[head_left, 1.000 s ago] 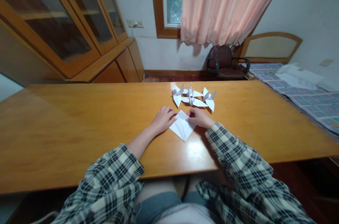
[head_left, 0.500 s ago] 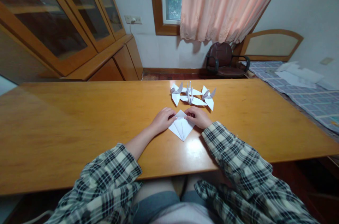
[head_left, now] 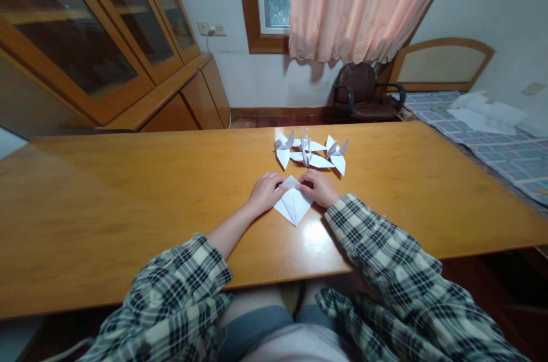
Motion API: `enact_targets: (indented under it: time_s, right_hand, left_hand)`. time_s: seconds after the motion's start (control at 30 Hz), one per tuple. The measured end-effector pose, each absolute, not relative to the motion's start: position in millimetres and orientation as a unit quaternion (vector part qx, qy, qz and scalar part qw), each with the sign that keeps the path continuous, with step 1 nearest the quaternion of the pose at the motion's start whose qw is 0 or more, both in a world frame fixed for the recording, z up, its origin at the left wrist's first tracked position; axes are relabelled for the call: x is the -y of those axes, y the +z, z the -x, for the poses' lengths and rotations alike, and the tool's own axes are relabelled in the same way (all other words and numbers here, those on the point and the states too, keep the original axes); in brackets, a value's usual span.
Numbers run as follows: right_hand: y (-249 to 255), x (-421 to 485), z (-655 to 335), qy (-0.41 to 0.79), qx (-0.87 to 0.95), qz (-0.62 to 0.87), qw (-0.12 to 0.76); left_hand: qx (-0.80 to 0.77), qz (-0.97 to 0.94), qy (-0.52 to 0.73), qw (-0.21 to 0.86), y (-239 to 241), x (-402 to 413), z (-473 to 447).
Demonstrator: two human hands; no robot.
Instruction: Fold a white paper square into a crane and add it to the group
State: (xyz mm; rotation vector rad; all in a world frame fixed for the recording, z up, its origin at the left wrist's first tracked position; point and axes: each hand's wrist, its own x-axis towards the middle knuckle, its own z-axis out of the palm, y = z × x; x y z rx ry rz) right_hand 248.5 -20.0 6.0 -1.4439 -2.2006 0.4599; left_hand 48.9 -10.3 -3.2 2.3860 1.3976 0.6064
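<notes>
A white folded sheet of origami paper [head_left: 294,206] lies on the wooden table in a diamond shape, one corner toward me. Creases fan up from its near corner, and a fold line crosses its upper part. My left hand [head_left: 266,192] pinches the paper's left upper edge, thumb on top. On the opposite edge, my right hand [head_left: 320,187] grips it with thumb and fingers closed. Just beyond my hands stand several white paper cranes [head_left: 336,153] in a close group, wings spread.
The wooden table [head_left: 128,202] reaches far to both sides. Behind it are a glass-door cabinet [head_left: 98,65] at left, a brown armchair [head_left: 359,91], and a pink curtain [head_left: 351,8]. A bed [head_left: 483,128] with a checked cover and white sheets stands at right.
The camera view has shifted slightly. Both hands keep their hold on the paper at nearly the same place, and the cranes stand as before.
</notes>
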Motion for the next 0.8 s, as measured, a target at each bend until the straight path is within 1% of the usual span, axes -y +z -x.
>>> enact_targets:
  time_s: [0.2,0.37,0.63,0.8]
  right_hand:
    - [4,21,-247,0.167,0.796,0.527,0.247]
    - [5,20,-248,0.169,0.819,0.486,0.255]
    - [6,18,-251,0.151,0.854,0.433,0.247]
    - [8,19,-253,0.129,0.875,0.414,0.215]
  left_hand:
    - [-0.493,-0.830,0.203,0.162,-3,8,-49]
    - [-0.487,-0.832,0.214,0.160,0,11,-51]
    - [-0.420,-0.860,0.224,0.181,1,12,-39]
    - [-0.404,-0.886,0.193,0.122,6,16,-34]
